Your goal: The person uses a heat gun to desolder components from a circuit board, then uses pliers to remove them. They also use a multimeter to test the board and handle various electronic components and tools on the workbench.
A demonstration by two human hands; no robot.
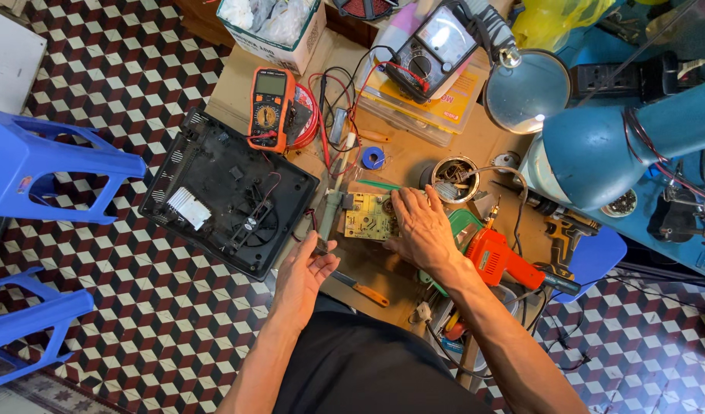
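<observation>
Black plastic appliance casing (pixel 228 201) lies open, yellowish circuit board (pixel 369 216) already out. Your right hand (pixel 423 228) presses flat on the board; your left hand (pixel 305 270) is half-open, a thin dark tool (pixel 319 247) at its fingertips. Reassembly not begun.

Orange multimeter (pixel 270 109) lay by black casing (pixel 228 193); blue stools (pixel 38 165) left, desk lamp (pixel 527 90) & orange drill (pixel 500 259) right

Bare forearms, bare hands, a dark black garment at the waist.

orange multimeter (pixel 270 107) with a grey screen upper middle, white cardboard box (pixel 280 31) top centre, analog meter's pale dial (pixel 433 46) right of it.
</observation>
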